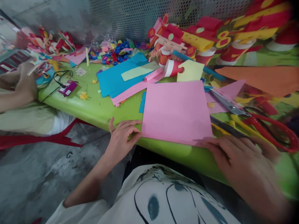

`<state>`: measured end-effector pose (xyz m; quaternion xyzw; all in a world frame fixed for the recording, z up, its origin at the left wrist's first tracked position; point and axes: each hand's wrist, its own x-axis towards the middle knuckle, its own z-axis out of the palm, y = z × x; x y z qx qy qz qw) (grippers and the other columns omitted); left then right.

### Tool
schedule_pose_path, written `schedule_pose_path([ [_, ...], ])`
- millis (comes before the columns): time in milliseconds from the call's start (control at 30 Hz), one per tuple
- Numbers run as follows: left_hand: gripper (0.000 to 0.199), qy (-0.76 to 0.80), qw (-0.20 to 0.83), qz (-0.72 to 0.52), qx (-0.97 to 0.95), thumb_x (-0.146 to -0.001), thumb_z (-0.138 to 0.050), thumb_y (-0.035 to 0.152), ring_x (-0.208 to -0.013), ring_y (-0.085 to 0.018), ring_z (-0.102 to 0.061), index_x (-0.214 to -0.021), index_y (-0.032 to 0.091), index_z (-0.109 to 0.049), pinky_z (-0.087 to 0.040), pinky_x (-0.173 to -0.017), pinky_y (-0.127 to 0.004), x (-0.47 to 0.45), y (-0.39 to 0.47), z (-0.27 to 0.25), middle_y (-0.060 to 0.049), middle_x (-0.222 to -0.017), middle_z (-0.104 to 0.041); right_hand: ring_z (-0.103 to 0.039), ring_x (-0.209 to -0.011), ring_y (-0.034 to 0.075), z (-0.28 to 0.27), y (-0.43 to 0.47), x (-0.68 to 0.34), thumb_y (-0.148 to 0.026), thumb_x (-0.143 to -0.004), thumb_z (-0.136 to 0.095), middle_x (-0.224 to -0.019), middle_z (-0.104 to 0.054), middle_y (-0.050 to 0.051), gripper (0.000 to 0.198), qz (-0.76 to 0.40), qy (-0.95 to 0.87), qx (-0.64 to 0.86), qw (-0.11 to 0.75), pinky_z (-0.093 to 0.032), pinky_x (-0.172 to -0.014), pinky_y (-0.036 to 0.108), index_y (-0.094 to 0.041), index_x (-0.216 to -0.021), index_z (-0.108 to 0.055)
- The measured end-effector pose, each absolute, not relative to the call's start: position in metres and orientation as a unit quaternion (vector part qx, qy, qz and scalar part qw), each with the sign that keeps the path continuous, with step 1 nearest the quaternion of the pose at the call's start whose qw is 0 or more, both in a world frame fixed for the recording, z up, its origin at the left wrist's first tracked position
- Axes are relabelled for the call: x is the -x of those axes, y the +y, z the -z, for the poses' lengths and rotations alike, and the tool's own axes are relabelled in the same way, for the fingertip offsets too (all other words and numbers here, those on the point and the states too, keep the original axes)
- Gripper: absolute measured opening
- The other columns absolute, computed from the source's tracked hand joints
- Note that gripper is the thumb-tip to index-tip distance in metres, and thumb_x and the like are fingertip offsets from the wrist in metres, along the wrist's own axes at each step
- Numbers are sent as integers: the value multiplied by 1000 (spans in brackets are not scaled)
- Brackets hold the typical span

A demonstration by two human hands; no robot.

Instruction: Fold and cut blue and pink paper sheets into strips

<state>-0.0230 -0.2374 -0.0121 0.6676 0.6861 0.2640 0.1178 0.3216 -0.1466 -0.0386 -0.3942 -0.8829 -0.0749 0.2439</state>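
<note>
A pink sheet of paper (176, 112) lies at the front edge of the green table, with a narrow strip along its near edge that looks folded. My left hand (125, 133) pinches the sheet's near left corner between thumb and forefinger. At the near right corner, my right hand (243, 161) grips the paper with its fingertips; that hand is slightly blurred. Red-handled scissors (271, 127) rest just beyond my right hand, blades toward the sheet.
Blue paper (109, 79), pale strips and a red paper cup (173, 68) lie behind the sheet. Red and yellow cup figures (203, 34) stand along the back right. Orange paper (263, 77) is at right. A purple device (67, 88) with a cable lies near another person's arm (21, 84).
</note>
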Motion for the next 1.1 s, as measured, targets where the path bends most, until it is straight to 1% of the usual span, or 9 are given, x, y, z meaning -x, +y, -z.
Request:
schedule_pose_path([
  [167,21,683,87,-277,-670,-105,-72,21,-127,-22,-74,-85,25,-65,7,-137,-64,19,-238,15,3,-134,-82,-62,-81,28,43,-143,-335,-49,-113,-39,-88,-74,5,37,139,-865,425,228,-44,-84,45,-27,-101,-68],
  [267,23,691,89,-288,-657,-105,-70,22,-121,-21,-75,-84,25,-63,3,-138,-62,17,-238,15,4,-131,-82,-61,-81,27,44,-140,-338,-49,-113,-38,-89,-75,5,39,131,-869,427,213,-43,-80,42,-28,-102,-68],
  [367,4,696,70,-315,-641,-106,-68,26,-120,-22,-75,-107,29,-70,-5,-136,-58,14,-233,14,2,-132,-81,-60,-81,27,43,-138,-337,-46,-113,-38,-90,-75,5,38,144,-875,402,229,-43,-79,41,-26,-102,-68],
  [467,26,672,56,-337,-657,-106,-69,31,-130,-24,-72,-132,31,-69,-26,-127,-50,12,-226,15,-4,-143,-77,-59,-79,26,40,-138,-334,-42,-114,-41,-89,-74,6,36,148,-879,383,240,-42,-79,42,-25,-100,-69],
  [533,17,653,79,-349,-667,-106,-70,30,-123,-23,-74,-123,31,-73,-36,-116,-45,12,-221,18,-2,-133,-81,-60,-79,26,38,-140,-332,-41,-114,-43,-91,-74,6,34,137,-881,382,243,-42,-80,43,-24,-102,-70],
  [600,6,644,98,-359,-668,-106,-72,28,-107,-20,-77,-107,31,-76,-36,-112,-44,13,-217,22,3,-112,-85,-62,-81,26,37,-142,-331,-40,-114,-43,-93,-74,7,33,125,-881,381,250,-42,-82,43,-23,-106,-70],
  [667,9,638,107,-358,-673,-104,-74,25,-98,-19,-77,-98,31,-77,-33,-114,-45,15,-215,24,6,-101,-85,-64,-83,26,38,-144,-331,-40,-114,-43,-96,-76,7,32,115,-880,382,257,-44,-84,43,-23,-108,-70],
  [867,14,621,125,-373,-678,-102,-72,18,-104,-19,-78,-93,28,-75,-37,-116,-44,14,-215,21,4,-111,-86,-69,-85,24,42,-143,-336,-42,-113,-44,-98,-78,4,30,81,-876,396,262,-46,-86,43,-28,-109,-70],
  [1100,13,654,137,-320,-672,-104,-72,30,-99,-19,-76,-92,30,-77,-32,-125,-48,13,-214,19,4,-99,-85,-75,-93,28,46,-144,-344,-51,-111,-45,-101,-80,4,34,54,-868,418,262,-47,-90,46,-30,-110,-72],
])
